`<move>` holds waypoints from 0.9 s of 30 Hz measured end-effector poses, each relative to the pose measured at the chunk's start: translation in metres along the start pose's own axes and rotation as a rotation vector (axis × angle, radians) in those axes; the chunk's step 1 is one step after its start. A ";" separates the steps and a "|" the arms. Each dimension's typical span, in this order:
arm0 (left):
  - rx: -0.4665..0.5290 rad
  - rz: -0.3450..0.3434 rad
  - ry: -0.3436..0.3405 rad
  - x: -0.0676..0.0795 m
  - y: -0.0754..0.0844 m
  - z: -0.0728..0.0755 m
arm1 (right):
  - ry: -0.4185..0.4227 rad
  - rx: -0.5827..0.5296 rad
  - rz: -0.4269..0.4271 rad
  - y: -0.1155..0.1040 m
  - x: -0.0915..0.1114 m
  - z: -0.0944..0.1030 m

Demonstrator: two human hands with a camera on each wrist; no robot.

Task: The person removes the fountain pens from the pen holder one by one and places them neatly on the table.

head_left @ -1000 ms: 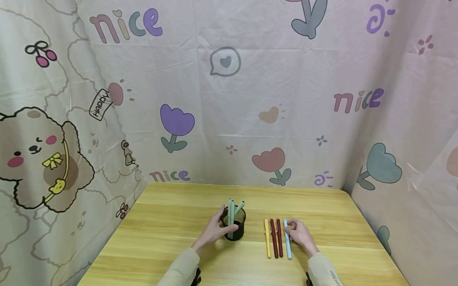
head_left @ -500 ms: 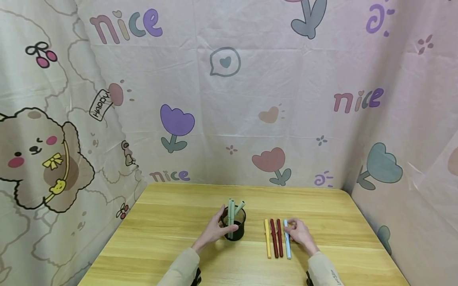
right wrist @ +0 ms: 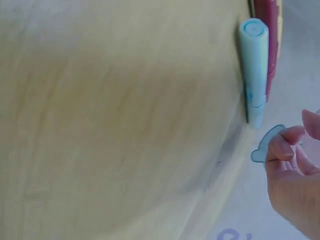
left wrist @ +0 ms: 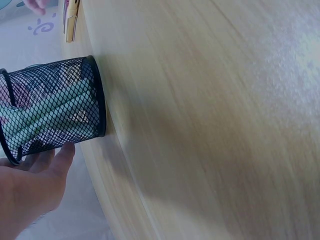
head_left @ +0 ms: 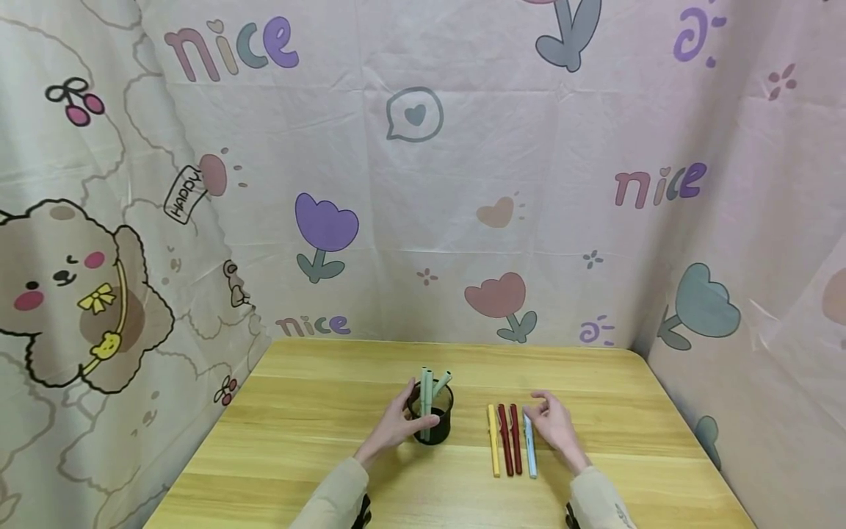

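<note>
On the table stands a black mesh pen holder (head_left: pixel 443 427) with several pale green pens (head_left: pixel 428 386) in it. My left hand (head_left: pixel 394 426) holds the holder from the left, thumb across its front and fingers at the far side. Right of the holder lie a yellow pen (head_left: pixel 493 448), two dark red pens (head_left: pixel 506 448) and a light blue pen (head_left: pixel 531 450), side by side. Over the upper end of the blue pen, my right hand (head_left: pixel 555 426) has loosely bent fingers and holds nothing. The right wrist view shows that hand apart from the blue pen (right wrist: pixel 255 70).
The wooden table (head_left: pixel 297 441) reaches back to a patterned cloth (head_left: pixel 410 191) hung behind it. More of this cloth hangs along the left and right sides.
My right hand has let go of the light blue pen and raised its fingers from it. The pens and my left hand on the holder have stayed in place.
</note>
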State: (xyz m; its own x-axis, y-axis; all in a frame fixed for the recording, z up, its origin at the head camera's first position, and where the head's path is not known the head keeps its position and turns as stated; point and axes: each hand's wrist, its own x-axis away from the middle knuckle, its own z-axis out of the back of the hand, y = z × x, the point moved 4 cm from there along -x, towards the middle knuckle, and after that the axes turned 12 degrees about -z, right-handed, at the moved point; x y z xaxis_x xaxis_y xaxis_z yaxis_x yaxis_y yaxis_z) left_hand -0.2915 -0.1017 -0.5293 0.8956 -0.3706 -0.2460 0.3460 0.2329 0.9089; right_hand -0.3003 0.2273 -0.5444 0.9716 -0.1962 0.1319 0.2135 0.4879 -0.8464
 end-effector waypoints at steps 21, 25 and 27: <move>-0.023 0.007 0.008 -0.001 -0.005 -0.001 | -0.077 -0.175 0.253 -0.071 0.024 -0.047; -0.024 0.001 0.000 -0.001 -0.004 -0.001 | -0.103 -0.152 0.250 -0.080 0.022 -0.059; -0.027 -0.003 -0.005 -0.001 -0.003 -0.001 | -0.127 -0.143 0.247 -0.084 0.021 -0.065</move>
State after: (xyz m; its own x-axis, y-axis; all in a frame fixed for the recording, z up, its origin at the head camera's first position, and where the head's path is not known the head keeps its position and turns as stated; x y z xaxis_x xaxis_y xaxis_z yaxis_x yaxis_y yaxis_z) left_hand -0.2938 -0.1012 -0.5323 0.8931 -0.3762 -0.2468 0.3563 0.2563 0.8985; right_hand -0.3048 0.1272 -0.5041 0.9992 0.0256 -0.0310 -0.0384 0.3815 -0.9236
